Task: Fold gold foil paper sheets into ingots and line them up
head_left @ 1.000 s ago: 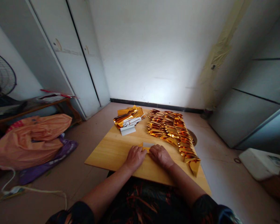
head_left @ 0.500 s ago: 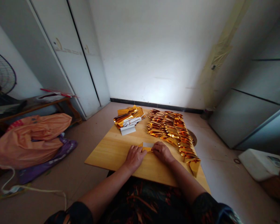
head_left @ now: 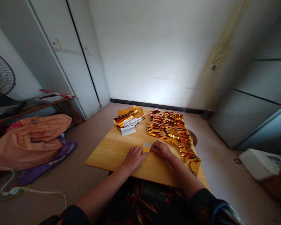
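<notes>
Between my two hands, near the front of the wooden board [head_left: 112, 150], lies a partly folded sheet of gold foil paper [head_left: 146, 150] with its pale back showing at the far side. My left hand [head_left: 135, 157] is closed on its left edge, fingers bent together. At the right edge my right hand [head_left: 161, 149] pinches the same paper. Rows of folded gold foil pieces [head_left: 168, 126] cover the board's right side. Toward the back left sits a loose pile of gold foil sheets [head_left: 128, 115], with a white-backed sheet [head_left: 128, 130] at its front.
On the left are a bench [head_left: 58, 103], a fan [head_left: 2, 73], an orange bag [head_left: 30, 137] and a purple bag [head_left: 49, 161] on the floor. A white foam box [head_left: 262, 164] stands at the right, near a grey cabinet [head_left: 255, 103]. A wall is behind.
My right hand has shifted slightly left along the paper. My left hand stays nearly in place, and the piles look unchanged.
</notes>
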{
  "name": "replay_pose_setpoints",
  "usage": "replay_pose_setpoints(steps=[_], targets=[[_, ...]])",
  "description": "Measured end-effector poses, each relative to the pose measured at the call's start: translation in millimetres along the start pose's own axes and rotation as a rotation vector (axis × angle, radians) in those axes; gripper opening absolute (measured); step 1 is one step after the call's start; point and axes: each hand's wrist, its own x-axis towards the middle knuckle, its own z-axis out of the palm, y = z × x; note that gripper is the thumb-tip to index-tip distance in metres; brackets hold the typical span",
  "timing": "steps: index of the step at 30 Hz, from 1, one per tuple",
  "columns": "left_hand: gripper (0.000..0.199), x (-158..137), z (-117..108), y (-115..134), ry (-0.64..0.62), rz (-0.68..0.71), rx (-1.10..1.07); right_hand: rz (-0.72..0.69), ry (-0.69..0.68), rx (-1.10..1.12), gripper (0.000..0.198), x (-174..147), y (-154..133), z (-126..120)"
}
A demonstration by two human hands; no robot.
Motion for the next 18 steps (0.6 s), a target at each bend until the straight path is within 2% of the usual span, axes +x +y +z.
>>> replay_pose_setpoints(steps=[10,18], targets=[[0.029,0.2,1.3,-1.0,-0.003,-0.004,-0.048,0.068,-0.108,-0.190,0.019,8.5,-8.8,-5.3],[0.028,0.7,5.5,2.7,-0.003,-0.014,-0.033,0.068,-0.078,-0.211,0.017,14.3,-8.4,-0.9]])
